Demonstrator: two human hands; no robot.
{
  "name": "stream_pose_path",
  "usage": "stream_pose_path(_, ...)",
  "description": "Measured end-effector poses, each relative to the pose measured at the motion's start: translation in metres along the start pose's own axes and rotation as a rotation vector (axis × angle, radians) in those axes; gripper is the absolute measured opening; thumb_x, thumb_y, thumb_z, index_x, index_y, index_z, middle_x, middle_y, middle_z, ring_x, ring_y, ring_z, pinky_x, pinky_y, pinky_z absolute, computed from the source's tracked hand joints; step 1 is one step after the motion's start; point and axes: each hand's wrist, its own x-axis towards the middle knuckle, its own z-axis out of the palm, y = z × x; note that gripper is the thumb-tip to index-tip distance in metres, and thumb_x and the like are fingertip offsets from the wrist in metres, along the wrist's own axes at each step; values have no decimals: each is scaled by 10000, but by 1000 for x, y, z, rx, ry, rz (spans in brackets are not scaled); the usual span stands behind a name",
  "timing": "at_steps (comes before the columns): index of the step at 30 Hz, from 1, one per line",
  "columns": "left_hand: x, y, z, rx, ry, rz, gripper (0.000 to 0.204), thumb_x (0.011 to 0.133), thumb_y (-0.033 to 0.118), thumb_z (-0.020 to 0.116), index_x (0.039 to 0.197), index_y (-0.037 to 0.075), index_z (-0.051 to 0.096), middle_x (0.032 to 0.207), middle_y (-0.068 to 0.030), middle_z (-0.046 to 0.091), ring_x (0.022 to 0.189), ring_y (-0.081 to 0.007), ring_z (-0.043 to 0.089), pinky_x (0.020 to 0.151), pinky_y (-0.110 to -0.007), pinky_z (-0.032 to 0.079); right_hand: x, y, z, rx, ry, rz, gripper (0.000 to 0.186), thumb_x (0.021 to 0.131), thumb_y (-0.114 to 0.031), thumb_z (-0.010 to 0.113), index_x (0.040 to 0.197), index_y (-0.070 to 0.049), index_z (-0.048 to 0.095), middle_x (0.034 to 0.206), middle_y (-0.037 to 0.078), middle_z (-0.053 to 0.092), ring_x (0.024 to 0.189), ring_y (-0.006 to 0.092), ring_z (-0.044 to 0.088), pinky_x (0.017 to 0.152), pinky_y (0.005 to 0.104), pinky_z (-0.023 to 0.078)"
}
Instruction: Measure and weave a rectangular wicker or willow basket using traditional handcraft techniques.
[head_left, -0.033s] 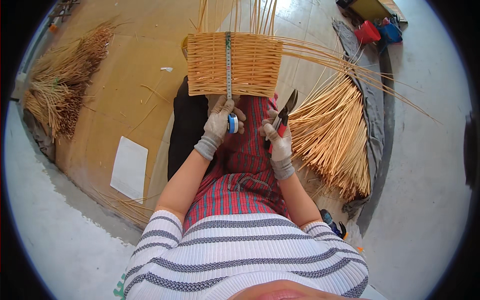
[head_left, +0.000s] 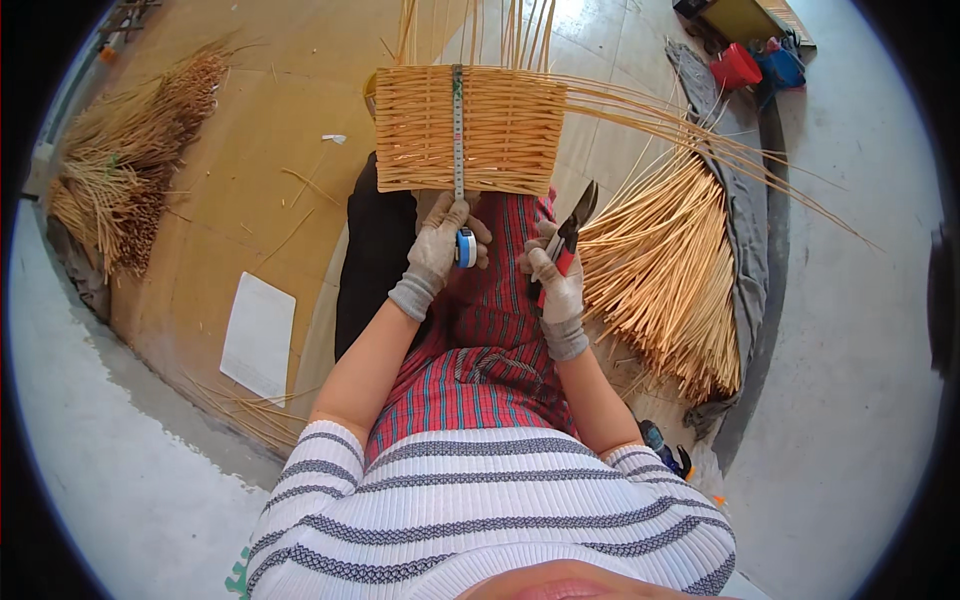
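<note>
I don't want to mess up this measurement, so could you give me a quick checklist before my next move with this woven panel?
1. Tape measure in the left hand: ok.
2. Tape blade running from top to bottom across the woven panel: ok.
3. Blade's end hooked on the panel's top edge: cannot tell, too small.
4. Cutters in the right hand, apart from the panel: ok.
5. Long strands at right clear of the blade: ok.

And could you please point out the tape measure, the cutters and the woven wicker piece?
Tape measure (head_left: 467,248): head view, on its blue-and-white case.
Cutters (head_left: 570,234): head view, where blades meet handles.
Woven wicker piece (head_left: 492,130): head view, on its weave.
</note>
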Motion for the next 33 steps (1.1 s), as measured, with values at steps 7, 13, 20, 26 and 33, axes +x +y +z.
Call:
stream_pose_path(7,5,-9,1,31,-1,96,325,1068,302,461,1242,37,535,767,-108,679,567,-191,656,512,-329,573,0,-1,-3,12,-9,-2,447,949,-132,604,1355,15,487,1017,59,609,856,150,620,794,337,526)
stream_pose_path(13,-9,15,-5,45,129,201,303,1063,318,476,1109,32,564,765,-105,676,570,-162,651,522,-316,576,-2,-4,-5,12,29,33,480,941,-162,628,1359,22,481,1005,75,614,853,165,612,790,342,530)
stream_pose_path(20,-30,26,-9,132,224,21,352,1067,257,434,1368,74,436,726,-140,632,519,-200,619,444,-342,558,0,-4,-9,33,-5,26,468,946,-156,604,1361,9,463,975,41,562,830,135,556,770,333,496)
stream_pose_path(26,-27,28,-7,41,227,14,426,1053,243,466,1441,113,348,734,-115,640,528,-181,627,430,-327,555,-1,-2,-6,10,-22,-25,464,943,-156,614,1357,-4,469,1003,40,549,831,126,533,755,335,477)
stream_pose_path(33,-26,19,-10,89,217,47,429,1082,252,399,1488,142,311,730,-127,628,526,-186,618,433,-342,552,3,1,-10,60,-17,-57,464,943,-135,635,1348,21,469,983,50,614,806,149,618,770,328,533)
